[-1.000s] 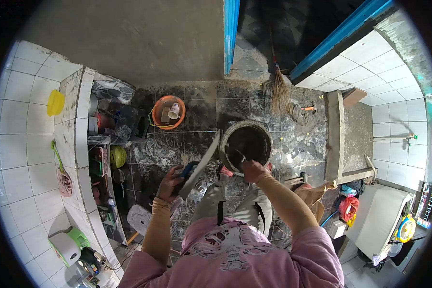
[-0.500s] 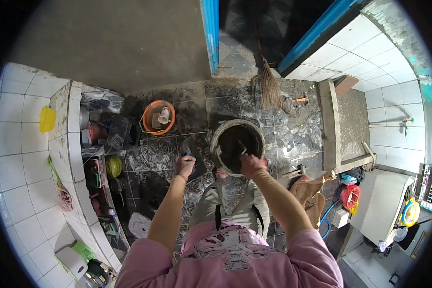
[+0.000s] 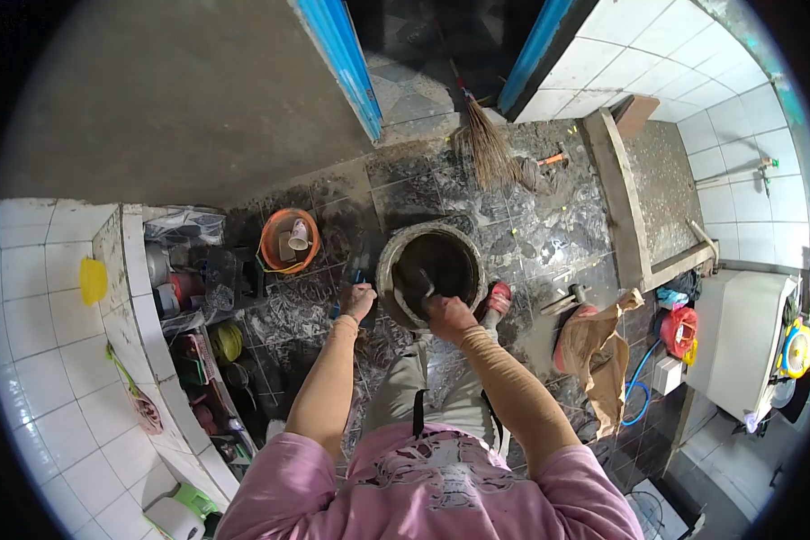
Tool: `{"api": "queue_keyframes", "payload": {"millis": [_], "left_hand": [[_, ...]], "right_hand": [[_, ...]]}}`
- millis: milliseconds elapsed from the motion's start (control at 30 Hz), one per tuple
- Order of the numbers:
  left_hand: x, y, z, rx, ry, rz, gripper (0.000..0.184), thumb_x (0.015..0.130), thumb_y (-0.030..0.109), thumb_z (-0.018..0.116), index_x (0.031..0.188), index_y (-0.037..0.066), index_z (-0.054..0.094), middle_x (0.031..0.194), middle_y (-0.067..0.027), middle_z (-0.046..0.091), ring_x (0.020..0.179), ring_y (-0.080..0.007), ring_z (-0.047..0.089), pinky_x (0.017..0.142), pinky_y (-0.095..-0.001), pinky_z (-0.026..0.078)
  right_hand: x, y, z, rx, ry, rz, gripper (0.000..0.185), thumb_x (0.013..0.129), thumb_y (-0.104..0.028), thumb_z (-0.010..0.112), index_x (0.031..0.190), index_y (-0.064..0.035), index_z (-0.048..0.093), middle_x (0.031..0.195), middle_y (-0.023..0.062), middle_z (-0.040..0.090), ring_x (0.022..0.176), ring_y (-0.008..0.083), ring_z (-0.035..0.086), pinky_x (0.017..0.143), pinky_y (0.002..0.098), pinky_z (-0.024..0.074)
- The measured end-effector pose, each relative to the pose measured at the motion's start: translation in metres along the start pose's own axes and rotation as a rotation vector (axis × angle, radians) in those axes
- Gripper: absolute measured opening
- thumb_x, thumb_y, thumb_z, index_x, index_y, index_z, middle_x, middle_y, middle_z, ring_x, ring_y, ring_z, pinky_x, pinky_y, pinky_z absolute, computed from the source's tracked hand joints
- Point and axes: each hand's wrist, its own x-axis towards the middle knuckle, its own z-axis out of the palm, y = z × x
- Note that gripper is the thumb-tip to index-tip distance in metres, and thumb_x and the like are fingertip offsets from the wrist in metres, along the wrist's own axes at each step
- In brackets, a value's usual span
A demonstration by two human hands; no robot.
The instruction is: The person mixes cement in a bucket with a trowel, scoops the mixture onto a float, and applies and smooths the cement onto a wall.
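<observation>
My left hand (image 3: 358,302) is closed around the blue handle of a plastering float (image 3: 359,276), held just left of the bucket. The float's dark plate is hard to make out against the dark floor. My right hand (image 3: 450,317) grips a trowel (image 3: 426,282) over the near rim of the round, mortar-crusted bucket (image 3: 479,261). The trowel's head reaches down inside, where grey mortar (image 3: 414,270) lies in shadow along the left side. The bucket stands on the floor in front of my feet.
An orange bucket (image 3: 277,222) holding a cup stands at the left. A broom (image 3: 486,148) leans near the blue-framed doorway; an orange-handled tool (image 3: 551,159) and a hammer (image 3: 576,294) lie rightward. Brown sacking (image 3: 603,351) is beside my right leg, shelves at left.
The whole view has turned with my head. My right hand and trowel have moved toward the bucket's left side. The float's plate, seen flat before, now shows far less.
</observation>
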Motion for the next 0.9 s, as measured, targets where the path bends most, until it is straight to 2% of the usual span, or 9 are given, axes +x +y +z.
{"api": "queue_keyframes", "payload": {"millis": [67,167,300,467,600,667,767,833,900], "left_hand": [[0.002,0.01,-0.005,0.133,-0.039,0.028,0.045,0.078,0.037,0.064,0.106,0.002,0.068,0.126,-0.0271,0.054,0.121,-0.0401,0.048,0.101,-0.0481,0.04],[-0.011,0.061,-0.01,0.402,-0.135,-0.021,0.046,0.079,0.041,0.065,0.104,0.002,0.068,0.125,-0.0282,0.054,0.121,-0.0408,0.047,0.1,-0.0481,0.041],[-0.024,0.082,-0.007,0.375,-0.17,0.04,0.043,0.081,0.041,0.066,0.102,0.005,0.069,0.121,-0.0262,0.055,0.114,-0.041,0.05,0.098,-0.0495,0.041],[-0.071,0.137,0.024,0.562,0.057,0.238,0.034,0.079,0.039,0.068,0.087,0.006,0.069,0.11,-0.0205,0.055,0.113,-0.0359,0.044,0.097,-0.0515,0.032],[-0.083,0.165,0.053,0.707,0.165,0.393,0.03,0.081,0.033,0.065,0.076,0.003,0.064,0.085,-0.019,0.057,0.11,-0.0359,0.041,0.096,-0.0588,0.028],[-0.085,0.173,0.066,0.747,0.181,0.442,0.029,0.081,0.032,0.065,0.074,0.004,0.064,0.084,-0.0188,0.056,0.105,-0.0354,0.042,0.093,-0.0563,0.029],[-0.1,0.196,0.08,0.741,0.204,0.426,0.026,0.075,0.028,0.069,0.075,0.002,0.068,0.094,-0.0217,0.056,0.104,-0.0366,0.045,0.097,-0.0535,0.028],[-0.102,0.197,0.087,0.736,0.238,0.476,0.024,0.075,0.027,0.069,0.075,0.002,0.068,0.093,-0.0216,0.056,0.103,-0.0365,0.045,0.097,-0.0529,0.027],[-0.105,0.195,0.093,0.733,0.275,0.53,0.023,0.074,0.026,0.068,0.075,0.002,0.068,0.092,-0.0212,0.055,0.102,-0.0363,0.045,0.097,-0.0523,0.027]], "right_hand": [[-0.001,0.003,0.011,0.018,-0.113,-0.014,0.027,0.082,-0.014,0.045,0.089,0.0036,0.065,0.088,0.0308,0.063,0.088,0.0457,0.063,0.081,0.0498,0.0518],[-0.018,0.006,0.001,0.103,-0.027,0.036,0.03,0.084,-0.015,0.043,0.084,0.0039,0.065,0.088,0.0314,0.063,0.088,0.0472,0.062,0.081,0.0502,0.0514],[-0.035,0.024,-0.024,0.046,-0.017,-0.039,0.029,0.083,-0.017,0.043,0.08,0.0038,0.063,0.084,0.0309,0.063,0.086,0.0467,0.062,0.081,0.0511,0.0508],[-0.066,0.062,-0.067,-0.05,0.135,-0.183,0.033,0.078,-0.012,0.051,0.11,-0.0073,0.059,0.088,0.0243,0.065,0.078,0.0405,0.064,0.069,0.0482,0.0527],[-0.05,0.096,-0.084,-0.097,0.239,-0.086,0.027,0.086,-0.018,0.047,0.108,-0.0061,0.059,0.087,0.0242,0.065,0.077,0.0397,0.064,0.068,0.048,0.0526],[-0.033,0.111,-0.055,-0.223,0.231,0.034,0.036,0.083,-0.014,0.048,0.117,-0.0036,0.055,0.085,0.0206,0.065,0.073,0.0354,0.065,0.063,0.0459,0.0523],[-0.032,0.11,-0.009,-0.36,0.149,-0.057,0.039,0.086,-0.009,0.044,0.117,0.0127,0.049,0.081,0.0176,0.065,0.07,0.0301,0.065,0.057,0.0398,0.0525],[-0.044,0.095,0.007,-0.244,0.202,0.029,0.027,0.09,-0.017,0.042,0.095,0.0013,0.062,0.083,0.0208,0.066,0.075,0.0349,0.066,0.068,0.0436,0.0543],[-0.055,0.083,-0.007,-0.265,0.017,-0.101,0.027,0.085,-0.016,0.047,0.097,0.0018,0.062,0.084,0.0199,0.067,0.077,0.0352,0.066,0.07,0.0431,0.0546]]}}
